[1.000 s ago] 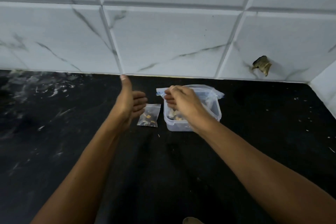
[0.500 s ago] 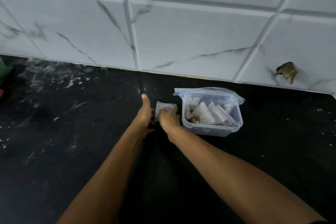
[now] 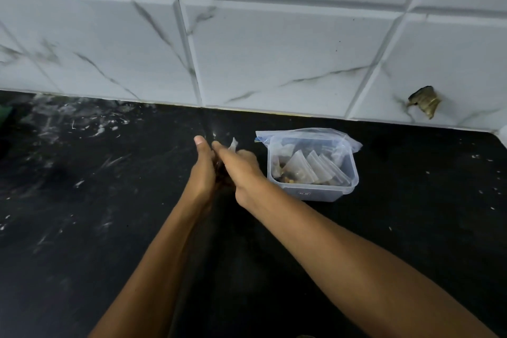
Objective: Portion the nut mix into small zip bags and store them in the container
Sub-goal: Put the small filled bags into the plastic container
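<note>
A clear plastic container stands on the black counter, with several filled small zip bags upright inside it. A larger clear zip bag lies across its far rim. Left of the container, my left hand and my right hand are pressed close together around one small zip bag. Only the bag's top corner shows above my fingers; the rest is hidden between the hands. Motion blurs the right hand.
The black counter runs to a white marbled tile wall. A broken hole marks the wall at right. White specks and smears cover the counter's left part. Something green shows at the far left edge.
My right hand left the container and joined my left hand at the small bag beside it. Both hands now hold that bag up off the counter. The view shifted left.
</note>
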The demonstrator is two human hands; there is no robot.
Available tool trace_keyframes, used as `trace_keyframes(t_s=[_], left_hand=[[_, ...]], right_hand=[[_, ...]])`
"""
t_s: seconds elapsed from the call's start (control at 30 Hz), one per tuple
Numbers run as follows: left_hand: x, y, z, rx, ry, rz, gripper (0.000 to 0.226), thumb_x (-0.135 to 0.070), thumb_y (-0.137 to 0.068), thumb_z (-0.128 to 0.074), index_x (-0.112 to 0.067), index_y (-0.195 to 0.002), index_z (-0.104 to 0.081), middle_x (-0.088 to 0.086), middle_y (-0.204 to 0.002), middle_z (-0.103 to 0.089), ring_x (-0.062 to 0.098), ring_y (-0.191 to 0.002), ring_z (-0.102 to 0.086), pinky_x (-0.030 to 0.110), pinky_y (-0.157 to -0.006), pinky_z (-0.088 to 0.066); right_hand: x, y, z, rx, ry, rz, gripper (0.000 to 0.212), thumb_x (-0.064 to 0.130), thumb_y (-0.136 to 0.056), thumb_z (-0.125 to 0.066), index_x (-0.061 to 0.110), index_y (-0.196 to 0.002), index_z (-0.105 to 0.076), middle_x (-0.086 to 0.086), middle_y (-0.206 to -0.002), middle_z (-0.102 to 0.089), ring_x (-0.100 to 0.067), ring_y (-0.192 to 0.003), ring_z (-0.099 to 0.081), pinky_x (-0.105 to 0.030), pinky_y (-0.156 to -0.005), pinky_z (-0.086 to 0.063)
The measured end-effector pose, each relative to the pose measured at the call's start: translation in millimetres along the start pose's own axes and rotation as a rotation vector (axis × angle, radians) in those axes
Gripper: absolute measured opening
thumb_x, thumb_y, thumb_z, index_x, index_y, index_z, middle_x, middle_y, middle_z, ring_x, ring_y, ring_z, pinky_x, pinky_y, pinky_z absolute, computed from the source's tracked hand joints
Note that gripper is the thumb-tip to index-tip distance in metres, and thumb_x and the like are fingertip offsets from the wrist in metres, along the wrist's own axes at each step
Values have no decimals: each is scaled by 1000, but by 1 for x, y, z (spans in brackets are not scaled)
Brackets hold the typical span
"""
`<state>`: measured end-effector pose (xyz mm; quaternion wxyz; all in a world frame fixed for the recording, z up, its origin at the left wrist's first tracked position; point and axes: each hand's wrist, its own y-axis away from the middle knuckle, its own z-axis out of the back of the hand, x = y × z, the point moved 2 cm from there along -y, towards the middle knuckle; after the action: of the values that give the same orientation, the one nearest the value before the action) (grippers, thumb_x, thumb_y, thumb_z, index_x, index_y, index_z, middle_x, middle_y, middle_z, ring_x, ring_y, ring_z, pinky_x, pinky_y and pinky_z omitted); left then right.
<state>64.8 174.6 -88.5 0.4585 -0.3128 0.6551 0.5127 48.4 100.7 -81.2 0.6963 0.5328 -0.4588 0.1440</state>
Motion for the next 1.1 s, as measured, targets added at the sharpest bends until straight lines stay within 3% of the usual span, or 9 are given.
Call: trace_keyframes(t_s=[0.17, 0.3, 0.4, 0.5, 0.63, 0.7, 0.8, 0.97, 1.1], left_hand=[[-34, 26, -37, 155, -214, -312, 82, -79, -86, -6, -34, -120, -66, 1, -123, -69, 13, -117, -63, 45, -107, -46], [-51, 39, -72, 297, -325, -408, 71, -73, -88, -3, -44, -121, -59, -12, -130, -61, -12, -108, -56, 15, -96, -40], [-57, 42, -94, 356, -356, -317, 80, -62, -97, 0, -24, -131, -61, -9, -125, -61, -2, -110, -52, 17, -95, -33], [-54, 34, -110, 425, -391, -226, 96, -59, -98, 6, 6, -95, -64, 27, -99, -65, 18, -97, -61, 16, -77, -40], [-42, 25, -119, 372, -320, -10, 86, -63, -98, 0, -22, -74, -71, 5, -77, -68, 3, -72, -62, 20, -76, -46], [-36, 24, -123, 376, -327, 75, 86, -62, -99, -3, -14, -108, -74, 19, -97, -74, 15, -96, -70, 31, -97, -46], [-38, 25, -127, 348, -323, 232, 88, -64, -100, -10, 8, -147, -31, 33, -147, -35, 39, -139, -36, 44, -116, -29], [-34, -2, -133, 319, -243, 424, 97, -76, -93, -18, 6, -140, -41, 17, -98, -60, 26, -91, -61, 35, -78, -51], [-23, -22, -131, 295, -270, 505, 111, -85, -85, -21, 11, -134, -44, 19, -114, -61, 26, -98, -61, 36, -82, -52]], right_hand=[[50, 35, 49, 134, -94, 118, 32, 35, -88, -66, 5, -99, -68, -11, -94, -71, -22, -85, -68, -36, -82, -57], [78, 51, 103, 119, -127, 129, 32, 37, -92, -62, 6, -81, -61, -22, -92, -67, -31, -92, -65, -47, -98, -50], [82, 43, 135, 82, -157, 80, 32, 42, -91, -62, 10, -93, -58, -16, -98, -65, -28, -91, -64, -46, -94, -53], [68, 24, 151, 74, -158, -16, 44, 48, -91, -59, 8, -108, -55, -17, -108, -65, -29, -99, -66, -42, -87, -55], [40, -5, 154, 124, -201, -144, 57, 52, -90, -57, 6, -123, -53, -22, -121, -60, -36, -109, -62, -48, -94, -50], [27, -18, 151, 121, -183, -219, 64, 57, -87, -58, 3, -120, -56, -23, -123, -61, -36, -115, -61, -48, -97, -50], [18, -32, 147, 104, -70, -295, 78, 69, -84, -51, -4, -109, -61, -20, -123, -64, -31, -113, -63, -40, -97, -51], [24, -42, 141, 146, 8, -374, 94, 77, -82, -43, -7, -123, -55, -16, -101, -69, -28, -87, -70, -35, -83, -56], [24, -47, 135, 176, -20, -411, 97, 76, -83, -42, -8, -129, -49, -19, -121, -62, -30, -109, -62, -37, -100, -48]])
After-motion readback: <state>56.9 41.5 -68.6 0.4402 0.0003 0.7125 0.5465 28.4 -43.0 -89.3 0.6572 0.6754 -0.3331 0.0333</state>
